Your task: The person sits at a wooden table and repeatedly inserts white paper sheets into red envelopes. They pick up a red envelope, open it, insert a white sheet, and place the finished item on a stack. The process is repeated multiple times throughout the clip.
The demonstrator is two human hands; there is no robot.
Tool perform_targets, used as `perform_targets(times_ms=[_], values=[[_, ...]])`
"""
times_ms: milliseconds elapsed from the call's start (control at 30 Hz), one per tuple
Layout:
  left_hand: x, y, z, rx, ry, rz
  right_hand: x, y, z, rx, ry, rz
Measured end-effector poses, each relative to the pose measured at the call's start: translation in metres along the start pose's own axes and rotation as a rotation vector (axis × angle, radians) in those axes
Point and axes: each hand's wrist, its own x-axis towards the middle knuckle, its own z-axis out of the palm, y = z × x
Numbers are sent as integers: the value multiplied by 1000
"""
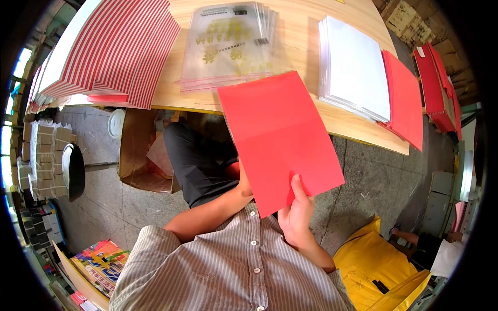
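Observation:
A flat red rectangular card (282,137) is held tilted above my lap, its far corners over the table's near edge. My right hand (298,210) is closed on its near right edge, the thumb lying on top and the fingers underneath. At the card's left edge my left hand (245,184) reaches behind it; its fingers are hidden. Beyond the card, a stack of clear printed plastic bags (228,49) lies on the wooden table (295,31). To the right are a pile of white sheets (355,65) and a pile of red sheets (403,98).
Large stacks of red-and-white striped sheets (122,46) stand on the table's left end. Below the table is an open cardboard box (137,150). A yellow sack (376,269) lies at the lower right, and a black-seated stool (73,172) stands at left.

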Motion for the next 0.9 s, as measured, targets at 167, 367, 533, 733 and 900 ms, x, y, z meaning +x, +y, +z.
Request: perform_targets(times_ms=[167,367,533,733,900], values=[[-14,17,25,189,1,130,12,1,14,27,12,-20],[-11,39,45,-82,26,124,22,-2,22,41,13,29],[-10,34,42,-25,37,170,12,-8,-2,-70,-82,92],[-9,34,38,115,77,228,14,-4,-7,-126,-113,101],[-12,31,33,349,131,288,12,0,6,-10,-107,107]])
